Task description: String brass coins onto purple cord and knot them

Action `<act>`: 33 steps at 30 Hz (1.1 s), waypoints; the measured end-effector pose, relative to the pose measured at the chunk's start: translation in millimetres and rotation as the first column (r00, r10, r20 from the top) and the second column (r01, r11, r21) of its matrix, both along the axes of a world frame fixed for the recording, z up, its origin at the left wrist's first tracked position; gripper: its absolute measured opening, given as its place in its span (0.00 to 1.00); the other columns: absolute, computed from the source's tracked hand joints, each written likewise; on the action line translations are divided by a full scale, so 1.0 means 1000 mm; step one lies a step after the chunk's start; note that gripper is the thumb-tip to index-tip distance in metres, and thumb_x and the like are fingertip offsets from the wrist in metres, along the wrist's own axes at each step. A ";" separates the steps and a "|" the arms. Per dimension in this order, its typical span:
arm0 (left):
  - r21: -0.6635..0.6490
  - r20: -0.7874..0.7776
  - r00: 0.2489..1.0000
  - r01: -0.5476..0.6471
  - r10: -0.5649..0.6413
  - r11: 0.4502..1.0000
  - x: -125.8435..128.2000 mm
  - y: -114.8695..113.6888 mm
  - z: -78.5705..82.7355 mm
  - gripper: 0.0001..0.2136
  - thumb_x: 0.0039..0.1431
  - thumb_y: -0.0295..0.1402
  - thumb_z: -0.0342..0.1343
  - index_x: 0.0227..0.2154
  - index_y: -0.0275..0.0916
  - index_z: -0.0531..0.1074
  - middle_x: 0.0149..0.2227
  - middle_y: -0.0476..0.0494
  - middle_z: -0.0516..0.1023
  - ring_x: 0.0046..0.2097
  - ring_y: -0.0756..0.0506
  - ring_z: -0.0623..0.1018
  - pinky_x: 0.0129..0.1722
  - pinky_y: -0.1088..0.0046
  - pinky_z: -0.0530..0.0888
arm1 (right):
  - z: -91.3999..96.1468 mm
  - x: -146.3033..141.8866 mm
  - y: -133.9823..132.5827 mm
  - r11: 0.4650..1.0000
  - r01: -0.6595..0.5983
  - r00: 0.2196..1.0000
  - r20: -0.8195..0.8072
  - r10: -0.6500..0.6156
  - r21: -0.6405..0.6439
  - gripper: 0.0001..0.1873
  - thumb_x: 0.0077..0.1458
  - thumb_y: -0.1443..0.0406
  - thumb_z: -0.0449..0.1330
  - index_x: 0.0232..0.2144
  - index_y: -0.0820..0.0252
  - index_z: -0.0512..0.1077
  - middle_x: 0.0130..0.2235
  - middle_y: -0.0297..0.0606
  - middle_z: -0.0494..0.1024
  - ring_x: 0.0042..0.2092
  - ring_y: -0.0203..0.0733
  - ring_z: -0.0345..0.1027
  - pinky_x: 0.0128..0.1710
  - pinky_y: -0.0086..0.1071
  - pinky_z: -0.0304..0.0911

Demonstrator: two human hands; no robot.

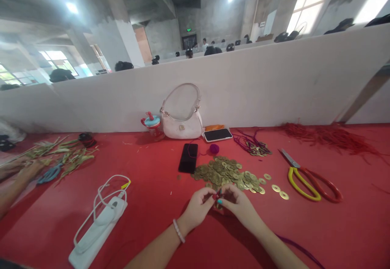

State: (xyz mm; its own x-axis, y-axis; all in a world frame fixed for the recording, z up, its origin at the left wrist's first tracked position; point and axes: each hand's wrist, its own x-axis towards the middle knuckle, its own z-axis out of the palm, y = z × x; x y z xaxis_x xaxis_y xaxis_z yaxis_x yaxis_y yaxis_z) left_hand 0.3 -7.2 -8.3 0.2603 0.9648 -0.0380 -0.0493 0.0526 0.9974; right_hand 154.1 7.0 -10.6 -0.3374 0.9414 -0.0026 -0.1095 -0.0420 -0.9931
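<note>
Just in front of the coin pile, my left hand (198,207) and my right hand (238,204) meet fingertip to fingertip. Both are closed in a pinch around something small and dark. A bit of brass colour, like a holed coin (218,206), shows just under the fingertips; which hand has it I cannot tell. Beyond them lies a heap of holed brass coins (224,171), with several loose ones to the right. A purple cord (300,248) runs out from beside my right forearm toward the front edge. Behind the heap sits a small purple ball of cord (214,149).
Scissors (304,179) with yellow and red handles lie right; a power strip (99,232) lies left. Behind are a black phone (188,158), white-edged phone (217,134), handbag (182,126), cup (153,125), strung coins (258,148) and red strands (332,138). Another person's arms (22,179) reach in at far left.
</note>
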 end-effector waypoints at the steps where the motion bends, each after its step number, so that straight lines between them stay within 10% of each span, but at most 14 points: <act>1: 0.004 -0.002 1.000 -0.002 0.002 1.000 0.000 0.000 0.000 0.12 0.51 0.40 0.55 0.30 0.34 0.69 0.26 0.47 0.70 0.28 0.51 0.69 0.31 0.75 0.66 | 0.001 0.000 0.000 1.000 -0.016 1.000 -0.015 0.016 -0.016 0.14 0.41 0.58 0.63 0.27 0.59 0.63 0.26 0.31 0.69 0.28 0.36 0.66 0.31 0.31 0.63; 26: -0.019 0.005 1.000 -0.017 0.017 1.000 -0.001 -0.001 0.003 0.13 0.52 0.40 0.54 0.33 0.34 0.69 0.26 0.47 0.72 0.27 0.51 0.70 0.30 0.74 0.68 | -0.002 0.004 -0.001 0.993 0.008 0.992 0.123 -0.022 0.115 0.10 0.49 0.58 0.58 0.28 0.59 0.70 0.31 0.37 0.74 0.34 0.40 0.68 0.38 0.33 0.64; 33: 0.212 -0.109 0.982 -0.131 0.157 0.969 -0.002 -0.002 -0.001 0.07 0.53 0.33 0.54 0.30 0.35 0.74 0.47 0.36 0.68 0.45 0.44 0.71 0.40 0.70 0.70 | 0.003 0.008 0.001 0.941 0.148 0.940 0.253 -0.230 0.306 0.11 0.46 0.57 0.59 0.26 0.58 0.74 0.38 0.42 0.72 0.43 0.46 0.66 0.46 0.38 0.60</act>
